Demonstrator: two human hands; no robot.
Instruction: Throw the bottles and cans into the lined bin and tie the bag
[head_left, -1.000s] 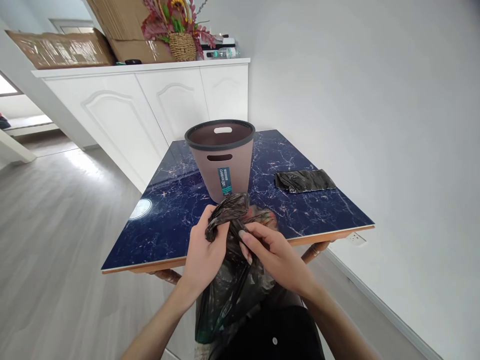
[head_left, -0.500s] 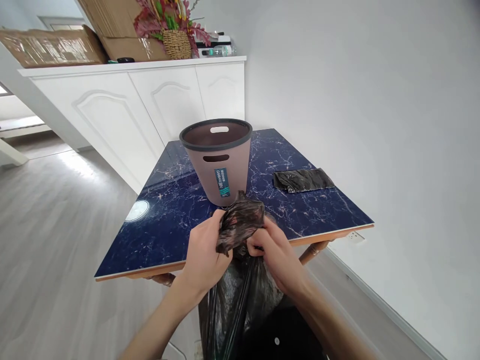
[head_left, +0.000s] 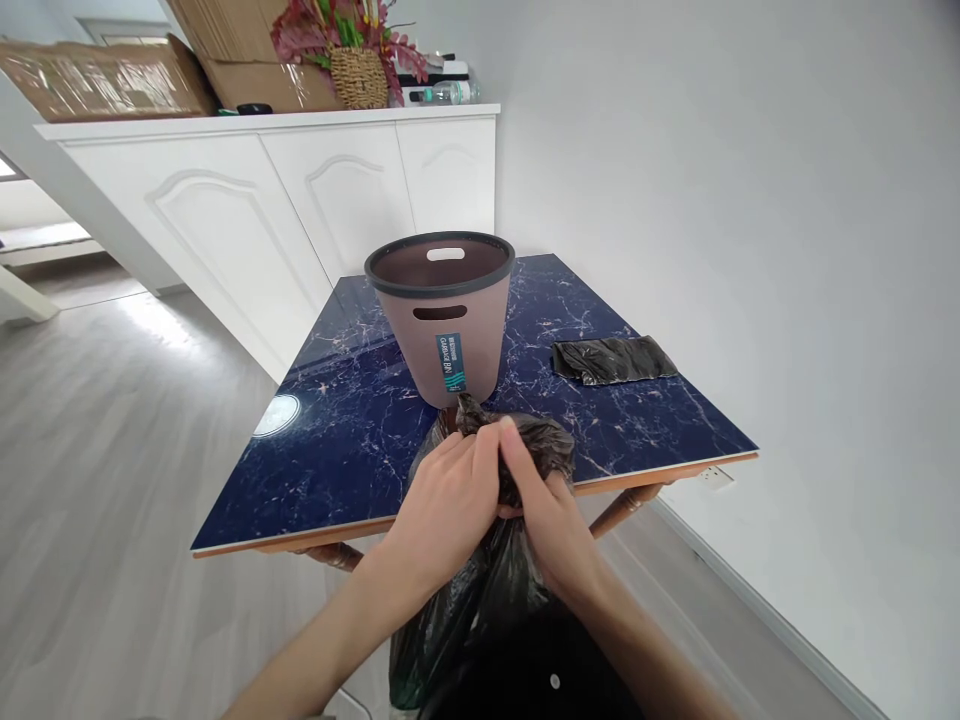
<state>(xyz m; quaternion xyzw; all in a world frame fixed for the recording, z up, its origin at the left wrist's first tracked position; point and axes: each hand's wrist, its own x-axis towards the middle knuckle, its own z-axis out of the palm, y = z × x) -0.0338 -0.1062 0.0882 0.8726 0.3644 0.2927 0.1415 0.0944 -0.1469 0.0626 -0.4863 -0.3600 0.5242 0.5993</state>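
Observation:
A black plastic garbage bag (head_left: 480,600) hangs in front of me below the near table edge, its top gathered into a bunch. My left hand (head_left: 450,505) is closed round the gathered neck from the left. My right hand (head_left: 544,520) grips the same bunch from the right, thumb pressed against the left hand. Beyond them a mauve garbage bin (head_left: 444,315) with a dark rim and a teal label stands upright on the dark blue marble table (head_left: 337,420). The bin has no liner in it.
A folded black bag (head_left: 611,360) lies on the table's right side. White cabinets (head_left: 300,200) stand behind, bearing cardboard boxes (head_left: 105,85), a flower basket (head_left: 360,70) and a bottle (head_left: 446,95). A white wall runs along the right, wood floor on the left.
Both hands have drawn together over the bag's top. The loose bunch that stood up between them is now pressed down and covered by the fingers.

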